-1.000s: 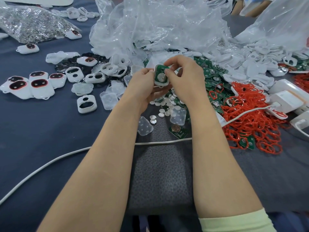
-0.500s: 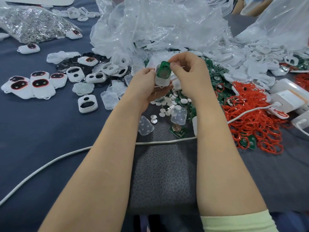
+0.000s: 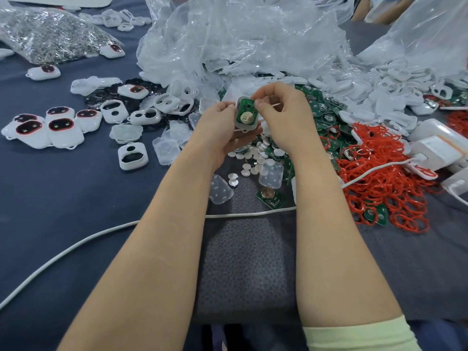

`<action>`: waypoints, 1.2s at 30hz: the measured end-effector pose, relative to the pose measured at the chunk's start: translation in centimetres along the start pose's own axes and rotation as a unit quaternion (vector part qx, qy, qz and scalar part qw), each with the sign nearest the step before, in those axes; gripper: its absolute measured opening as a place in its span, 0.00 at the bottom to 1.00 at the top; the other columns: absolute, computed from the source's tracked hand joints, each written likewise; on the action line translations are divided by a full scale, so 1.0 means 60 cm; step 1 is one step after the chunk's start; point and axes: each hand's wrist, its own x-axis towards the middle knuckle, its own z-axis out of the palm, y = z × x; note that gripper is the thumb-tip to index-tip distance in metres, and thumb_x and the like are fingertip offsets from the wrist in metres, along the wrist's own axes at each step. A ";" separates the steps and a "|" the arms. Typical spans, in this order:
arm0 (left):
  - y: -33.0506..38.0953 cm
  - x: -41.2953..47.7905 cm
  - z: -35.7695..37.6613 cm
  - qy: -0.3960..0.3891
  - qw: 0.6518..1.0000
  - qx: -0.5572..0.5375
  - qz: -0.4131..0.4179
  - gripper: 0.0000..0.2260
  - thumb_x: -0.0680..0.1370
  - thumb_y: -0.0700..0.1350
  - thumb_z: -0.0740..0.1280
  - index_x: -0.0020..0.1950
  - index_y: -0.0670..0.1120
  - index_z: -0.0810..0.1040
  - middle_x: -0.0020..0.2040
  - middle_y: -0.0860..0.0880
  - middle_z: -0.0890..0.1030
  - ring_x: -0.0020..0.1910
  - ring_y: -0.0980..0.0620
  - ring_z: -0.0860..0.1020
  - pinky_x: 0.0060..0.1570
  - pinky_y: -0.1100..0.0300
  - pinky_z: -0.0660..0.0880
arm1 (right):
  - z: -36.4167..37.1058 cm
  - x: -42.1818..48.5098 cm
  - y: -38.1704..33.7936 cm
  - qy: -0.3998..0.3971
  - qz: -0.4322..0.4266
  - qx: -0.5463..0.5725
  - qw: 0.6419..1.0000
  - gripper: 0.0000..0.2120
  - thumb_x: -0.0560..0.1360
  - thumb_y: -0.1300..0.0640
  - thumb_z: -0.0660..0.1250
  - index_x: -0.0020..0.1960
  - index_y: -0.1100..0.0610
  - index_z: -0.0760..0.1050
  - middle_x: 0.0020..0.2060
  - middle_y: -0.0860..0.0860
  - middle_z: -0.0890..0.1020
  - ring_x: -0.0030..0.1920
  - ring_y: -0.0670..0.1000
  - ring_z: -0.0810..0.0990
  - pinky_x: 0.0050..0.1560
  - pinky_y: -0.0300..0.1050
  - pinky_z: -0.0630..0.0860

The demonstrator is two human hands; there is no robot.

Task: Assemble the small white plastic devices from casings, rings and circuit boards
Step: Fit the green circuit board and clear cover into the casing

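Observation:
My left hand (image 3: 218,127) grips a white casing (image 3: 247,125) from its left side, held above the table's middle. A green circuit board (image 3: 245,115) with a round metal disc lies inside that casing, facing me. My right hand (image 3: 283,112) pinches the casing's upper right edge with thumb and forefinger. Finished white devices (image 3: 40,129) with red-ringed dark windows lie at the left. Empty white casings (image 3: 133,156) lie nearer the centre. Red rings (image 3: 395,183) are heaped at the right, and green boards (image 3: 326,117) lie behind my right hand.
Crumpled clear plastic bags (image 3: 240,34) fill the back. A bag of metal parts (image 3: 43,36) sits at back left. A white cable (image 3: 76,247) crosses under my forearms. White chargers (image 3: 435,145) lie at the right edge. Small white buttons (image 3: 253,158) and clear covers (image 3: 220,190) are scattered below my hands.
The green board was tilted up out of the casing half a second ago; it now lies flat inside it, disc side facing me. Both hands have stayed in about the same place.

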 end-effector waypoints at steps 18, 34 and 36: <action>-0.001 0.000 0.000 -0.006 1.000 0.010 0.003 0.09 0.83 0.39 0.55 0.58 0.40 0.73 0.48 0.40 0.81 0.37 0.49 0.82 0.35 0.59 0.81 | 0.001 -0.001 -0.001 0.003 0.003 0.004 1.000 0.07 0.78 0.62 0.62 0.46 0.53 0.76 0.37 0.45 0.73 0.37 0.40 0.70 0.37 0.27 0.66; -0.004 0.002 0.001 -0.009 1.000 -0.008 0.012 0.08 0.83 0.38 0.55 0.50 0.41 0.74 0.44 0.42 0.80 0.32 0.52 0.82 0.33 0.60 0.80 | 0.005 -0.004 0.004 0.016 -0.014 -0.047 0.999 0.04 0.77 0.58 0.64 0.49 0.53 0.77 0.39 0.46 0.76 0.36 0.40 0.71 0.38 0.29 0.66; -0.004 0.001 0.002 -0.013 1.000 -0.007 0.014 0.08 0.83 0.38 0.56 0.49 0.41 0.74 0.43 0.43 0.81 0.32 0.52 0.82 0.34 0.60 0.81 | 0.000 -0.005 0.003 0.002 -0.012 -0.038 0.999 0.03 0.76 0.57 0.66 0.48 0.52 0.77 0.38 0.44 0.75 0.35 0.39 0.70 0.37 0.29 0.67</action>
